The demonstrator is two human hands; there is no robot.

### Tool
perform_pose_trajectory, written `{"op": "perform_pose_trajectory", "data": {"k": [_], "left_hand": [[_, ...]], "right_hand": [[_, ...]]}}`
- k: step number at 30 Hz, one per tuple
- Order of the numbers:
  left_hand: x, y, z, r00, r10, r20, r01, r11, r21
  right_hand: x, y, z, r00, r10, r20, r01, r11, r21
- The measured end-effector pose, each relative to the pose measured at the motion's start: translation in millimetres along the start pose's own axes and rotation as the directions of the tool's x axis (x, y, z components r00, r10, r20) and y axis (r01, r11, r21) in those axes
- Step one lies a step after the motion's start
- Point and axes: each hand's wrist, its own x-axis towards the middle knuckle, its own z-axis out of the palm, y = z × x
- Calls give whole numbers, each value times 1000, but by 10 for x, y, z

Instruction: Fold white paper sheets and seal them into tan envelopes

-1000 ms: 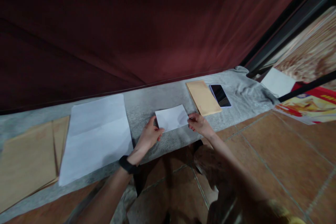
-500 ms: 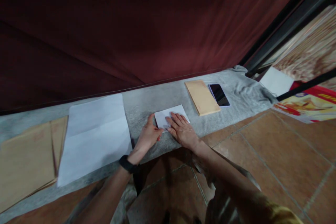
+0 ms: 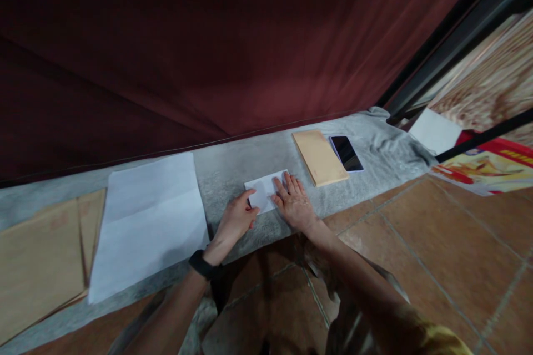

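A small folded sheet of white paper lies on the grey cloth in front of me. My left hand, with a black band on its wrist, has its thumb and fingertips closed on the paper's left end, where a flap seems lifted. Flat across the right end of the paper rests my right hand, its fingers stretched out and slightly spread. Just beyond that hand lies a tan envelope, with a dark-screened phone beside it.
Large white sheets lie to my left, and brown envelopes lie farther left. The grey cloth covers a narrow bench. A dark red curtain hangs behind. A printed poster is on the right, past a black bar.
My right hand has slid slightly right along the paper, its fingers now pointing more away from me. My left fingers have moved onto the paper's left end and curled around it.
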Motion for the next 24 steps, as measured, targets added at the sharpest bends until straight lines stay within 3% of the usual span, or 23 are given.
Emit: {"op": "perform_pose_trajectory", "data": {"k": [6,11,13,15,17,20,24], "left_hand": [[45,-48,3,993,102,-66,-90,984,156],[-5,-22,77,956,257,-140,-158,856,492],[-37,-42,160,901,417,-118,-290,783,550],[-56,-104,259,811,583,-50,-447,672,590],[-58,-198,351,745,666,19,-520,563,642],[-42,-345,436,731,681,44,-496,486,720],[-33,-444,467,744,668,-19,-402,470,786]], "right_hand": [[-3,-17,6,1000,5,12,-4,999,-49],[-7,-24,19,1000,-12,-20,9,991,-134],[-9,-30,19,1000,-15,-24,11,987,-161],[-9,-37,13,1000,-14,-20,10,985,-171],[-9,-43,4,1000,-7,-14,5,985,-170],[-10,-46,-10,1000,-2,-1,2,987,-160],[-12,-46,-21,1000,0,8,2,988,-153]]}}
